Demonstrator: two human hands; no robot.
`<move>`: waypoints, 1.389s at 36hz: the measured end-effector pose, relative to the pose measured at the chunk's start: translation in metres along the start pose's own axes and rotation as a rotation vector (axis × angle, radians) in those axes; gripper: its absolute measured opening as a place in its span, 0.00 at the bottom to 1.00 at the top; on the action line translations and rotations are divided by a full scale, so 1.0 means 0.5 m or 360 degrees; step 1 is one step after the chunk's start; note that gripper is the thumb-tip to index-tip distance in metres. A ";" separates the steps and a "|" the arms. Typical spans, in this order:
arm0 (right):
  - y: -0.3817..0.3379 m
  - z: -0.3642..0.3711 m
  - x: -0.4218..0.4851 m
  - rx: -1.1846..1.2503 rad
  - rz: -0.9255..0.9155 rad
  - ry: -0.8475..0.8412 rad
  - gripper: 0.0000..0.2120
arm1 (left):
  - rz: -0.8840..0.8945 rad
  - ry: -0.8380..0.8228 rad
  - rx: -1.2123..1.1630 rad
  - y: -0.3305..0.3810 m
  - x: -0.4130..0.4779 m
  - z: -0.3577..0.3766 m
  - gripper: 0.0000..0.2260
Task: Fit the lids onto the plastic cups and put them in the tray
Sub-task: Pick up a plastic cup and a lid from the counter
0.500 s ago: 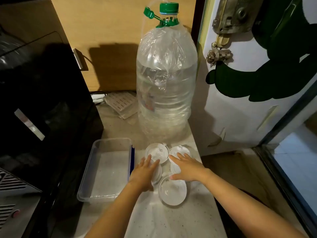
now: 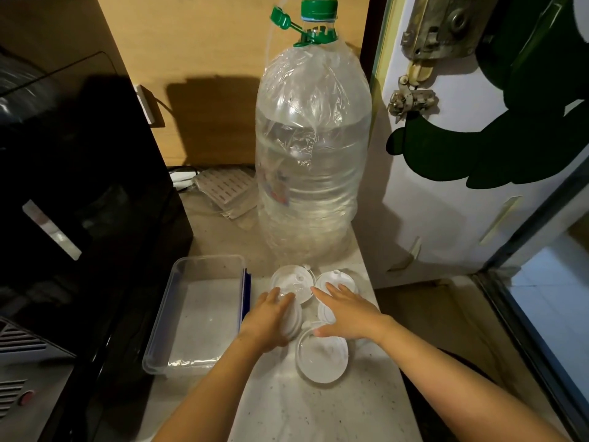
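Note:
Several clear plastic cups with white lids cluster on the pale counter. My left hand (image 2: 271, 317) lies flat over the near left cup (image 2: 294, 323), fingers spread, their tips touching the far left lid (image 2: 291, 283). My right hand (image 2: 345, 311) rests palm down with fingers apart over the cup (image 2: 325, 314) behind the near right cup (image 2: 322, 358), its fingertips at the far right lid (image 2: 334, 279). The clear rectangular tray (image 2: 178, 314) stands left of the cups with nothing in it.
A big water bottle (image 2: 314, 154) with a green cap stands just behind the cups. A black appliance (image 2: 79, 202) fills the left side. The counter drops off at the right beside a white door (image 2: 462, 202).
Both hands have settled slightly lower over the cups. The cups, lids and tray have not moved.

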State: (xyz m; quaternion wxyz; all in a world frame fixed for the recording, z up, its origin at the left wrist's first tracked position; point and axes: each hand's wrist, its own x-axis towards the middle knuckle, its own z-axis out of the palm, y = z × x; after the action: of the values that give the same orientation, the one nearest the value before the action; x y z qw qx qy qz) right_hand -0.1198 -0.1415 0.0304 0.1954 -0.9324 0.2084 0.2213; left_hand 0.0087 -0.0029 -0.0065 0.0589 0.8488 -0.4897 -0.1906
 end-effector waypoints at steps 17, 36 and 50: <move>0.024 -0.005 -0.039 0.0141 -0.0182 0.0033 0.51 | 0.0064 0.0134 -0.2258 0.020 -0.025 -0.095 0.22; -0.029 0.080 -0.020 -0.0273 -0.0426 -0.0006 0.50 | 0.0132 -0.0342 -0.3188 -0.023 -0.052 -0.089 0.43; -0.014 -0.011 -0.044 0.0258 -0.0332 0.0178 0.50 | 0.0275 -0.0219 -0.3269 -0.050 -0.050 -0.087 0.34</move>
State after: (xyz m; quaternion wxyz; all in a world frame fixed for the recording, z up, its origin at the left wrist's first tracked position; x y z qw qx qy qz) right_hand -0.1326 -0.1315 0.0476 0.2803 -0.9410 0.1380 0.1300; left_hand 0.0343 0.0277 0.0332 0.7405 0.3385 -0.1526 -0.5601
